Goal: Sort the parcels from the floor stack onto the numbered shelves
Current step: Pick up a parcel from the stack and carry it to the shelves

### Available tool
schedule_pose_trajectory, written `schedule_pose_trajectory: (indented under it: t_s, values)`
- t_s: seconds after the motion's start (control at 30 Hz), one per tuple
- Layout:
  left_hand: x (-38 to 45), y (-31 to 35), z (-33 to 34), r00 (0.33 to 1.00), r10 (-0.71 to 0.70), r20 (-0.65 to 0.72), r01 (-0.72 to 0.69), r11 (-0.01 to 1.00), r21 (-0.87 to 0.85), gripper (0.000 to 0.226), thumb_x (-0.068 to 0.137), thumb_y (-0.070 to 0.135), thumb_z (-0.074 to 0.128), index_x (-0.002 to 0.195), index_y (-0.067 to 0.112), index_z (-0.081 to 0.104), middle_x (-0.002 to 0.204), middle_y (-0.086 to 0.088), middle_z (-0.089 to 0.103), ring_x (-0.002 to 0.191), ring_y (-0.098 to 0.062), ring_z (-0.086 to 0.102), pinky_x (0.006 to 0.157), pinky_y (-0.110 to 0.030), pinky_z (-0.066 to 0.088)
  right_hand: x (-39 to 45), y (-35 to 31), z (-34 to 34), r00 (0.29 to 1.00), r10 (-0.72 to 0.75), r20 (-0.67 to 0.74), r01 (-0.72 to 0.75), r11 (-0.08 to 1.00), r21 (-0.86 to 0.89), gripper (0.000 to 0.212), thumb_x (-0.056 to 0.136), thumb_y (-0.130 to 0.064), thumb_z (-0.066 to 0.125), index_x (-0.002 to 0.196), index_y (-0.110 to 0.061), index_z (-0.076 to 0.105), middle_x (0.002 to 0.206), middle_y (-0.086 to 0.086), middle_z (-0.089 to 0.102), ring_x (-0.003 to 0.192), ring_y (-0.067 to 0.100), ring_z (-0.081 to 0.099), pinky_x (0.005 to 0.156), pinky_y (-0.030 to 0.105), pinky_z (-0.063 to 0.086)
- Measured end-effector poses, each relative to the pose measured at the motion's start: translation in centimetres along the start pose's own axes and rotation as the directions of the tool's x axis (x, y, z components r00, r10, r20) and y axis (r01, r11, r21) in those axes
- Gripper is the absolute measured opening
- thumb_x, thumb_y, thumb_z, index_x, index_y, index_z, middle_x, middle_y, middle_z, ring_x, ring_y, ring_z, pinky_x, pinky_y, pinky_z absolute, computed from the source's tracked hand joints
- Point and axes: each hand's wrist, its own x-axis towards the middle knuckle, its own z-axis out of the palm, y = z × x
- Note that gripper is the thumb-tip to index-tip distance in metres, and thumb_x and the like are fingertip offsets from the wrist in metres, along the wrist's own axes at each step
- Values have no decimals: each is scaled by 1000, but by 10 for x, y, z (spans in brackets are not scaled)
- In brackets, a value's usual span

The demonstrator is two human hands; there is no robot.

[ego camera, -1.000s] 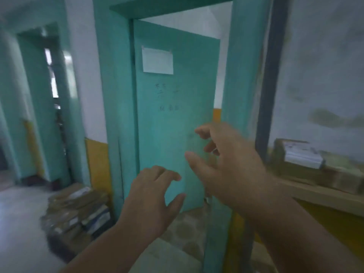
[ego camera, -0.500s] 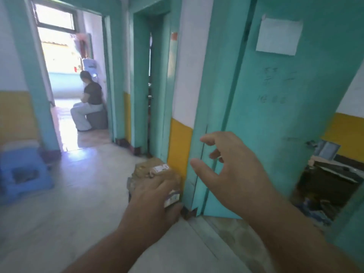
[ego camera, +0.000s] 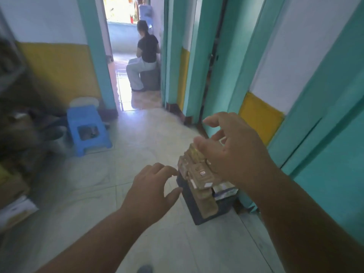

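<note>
A stack of brown cardboard parcels (ego camera: pixel 199 180) with white labels sits on a dark crate on the floor, against the teal door frame. My left hand (ego camera: pixel 151 188) hovers just left of the stack, fingers loosely spread, holding nothing. My right hand (ego camera: pixel 230 150) is held above the stack's top right, fingers spread and relaxed, covering part of the upper parcels. Neither hand touches a parcel as far as I can see. No numbered shelves are visible.
A blue plastic stool (ego camera: pixel 88 129) stands on the tiled floor at the left. Blurred boxes and dark shelving (ego camera: pixel 13 134) fill the left edge. A person sits in the far doorway (ego camera: pixel 144 56). Teal doors and frames (ego camera: pixel 325 134) run along the right.
The view has swung left and down from the teal door to the floor stack. Both hands have come nearer the parcels; the stack now appears larger and closer.
</note>
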Motion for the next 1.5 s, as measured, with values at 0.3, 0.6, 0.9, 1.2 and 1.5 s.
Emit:
schedule_pose_trajectory:
  t_s: [0.3, 0.6, 0.9, 1.2, 1.5]
  values:
    - [184, -53, 45, 952, 189, 239, -171, 981, -95, 37, 89, 42, 67, 125, 38, 58, 123, 13, 60, 108, -14, 54, 90, -26, 44, 117, 61, 30, 963, 239, -121, -252, 961, -112, 43, 86, -50, 59, 123, -28, 57, 110, -13, 51, 87, -3, 53, 71, 11, 40]
    - [342, -35, 176, 851, 246, 463, -188, 967, -169, 36, 89, 38, 68, 123, 39, 56, 123, 21, 53, 115, -12, 51, 98, -35, 50, 195, 215, 41, 883, 444, -152, -467, 864, -188, 44, 87, -55, 55, 124, -30, 55, 119, -11, 52, 94, 2, 53, 69, 16, 41]
    - [461, -57, 267, 756, 240, 609, -190, 971, -147, 30, 91, 44, 64, 119, 33, 61, 116, 13, 59, 104, -12, 53, 91, -35, 52, 286, 335, 83, 803, 589, -89, -594, 783, -185, 41, 89, -48, 58, 123, -25, 56, 113, -12, 50, 93, 2, 52, 63, 9, 36]
    - [518, -96, 415, 490, 227, 842, -134, 974, -184, 30, 95, 39, 59, 123, 29, 58, 107, 16, 56, 92, -3, 54, 74, -23, 48, 282, 454, 189, 546, 835, -71, -831, 528, -176, 39, 89, -48, 62, 121, -27, 56, 117, -9, 51, 89, 4, 55, 64, 13, 40]
    - [510, -118, 521, 460, -88, 884, 242, 970, -29, 55, 96, 46, 57, 144, 23, 42, 137, 4, 53, 100, -8, 53, 77, -29, 44, 259, 578, 277, 386, 922, 16, -904, 382, -193, 51, 92, -41, 66, 135, -19, 50, 130, 3, 46, 97, 16, 60, 69, 22, 40]
